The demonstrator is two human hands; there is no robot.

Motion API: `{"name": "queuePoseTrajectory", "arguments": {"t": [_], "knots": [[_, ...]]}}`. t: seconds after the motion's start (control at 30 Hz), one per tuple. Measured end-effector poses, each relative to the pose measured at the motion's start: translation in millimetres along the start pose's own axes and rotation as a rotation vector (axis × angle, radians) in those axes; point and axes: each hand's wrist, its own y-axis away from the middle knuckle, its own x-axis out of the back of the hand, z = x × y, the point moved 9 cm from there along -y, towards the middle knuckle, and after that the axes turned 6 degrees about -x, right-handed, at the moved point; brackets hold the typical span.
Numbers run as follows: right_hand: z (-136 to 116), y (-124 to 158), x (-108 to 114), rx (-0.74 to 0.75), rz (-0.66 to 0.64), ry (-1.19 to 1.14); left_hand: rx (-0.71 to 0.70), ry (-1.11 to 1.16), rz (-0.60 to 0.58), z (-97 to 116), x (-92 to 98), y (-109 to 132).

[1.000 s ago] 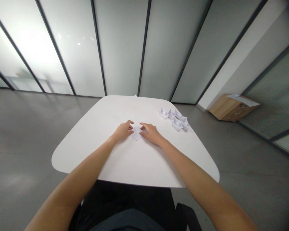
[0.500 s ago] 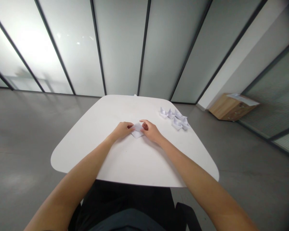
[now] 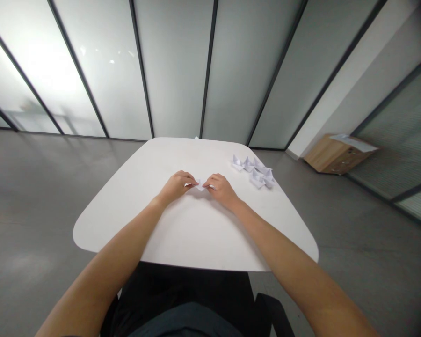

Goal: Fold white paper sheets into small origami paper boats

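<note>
Seen from above, a person's two bare forearms reach forward over a white table (image 3: 203,238) with rounded corners. Near the middle of the tabletop, the left hand (image 3: 178,186) and right hand (image 3: 222,190) face each other, with a small folded white paper (image 3: 199,186) between them. The left thumb and fingers pinch one side of it, and the right thumb and fingers pinch the other; the fingertips are close but apart. The fingers cover much of the paper, so its exact shape is hard to make out. Well to the right of the hands, near the table's right edge, sits a cluster of white paper boats (image 3: 261,178). Beyond the table stand frosted glass panels (image 3: 175,70), and at right a wooden cabinet (image 3: 331,155) rests on the gray floor (image 3: 28,187).
</note>
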Motion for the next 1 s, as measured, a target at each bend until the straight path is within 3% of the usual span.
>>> {"name": "queuePoseTrajectory", "arguments": {"t": [0.17, 0.33, 0.63, 1.0], "knots": [[2, 3, -22, 0.000, -0.146, 0.069, -0.001, -0.042, -0.174, -5, -17.7, 6], [3, 4, -25, -0.029, -0.198, 0.017, 0.039, -0.057, -0.274, -7, -22.8, 9], [6, 9, -29, -0.039, -0.297, 0.029, 0.097, -0.035, -0.318, -10, -28.0, 13], [13, 11, -29, -0.105, -0.294, -0.018, 0.120, -0.065, -0.342, 0, -27.6, 11]]}}
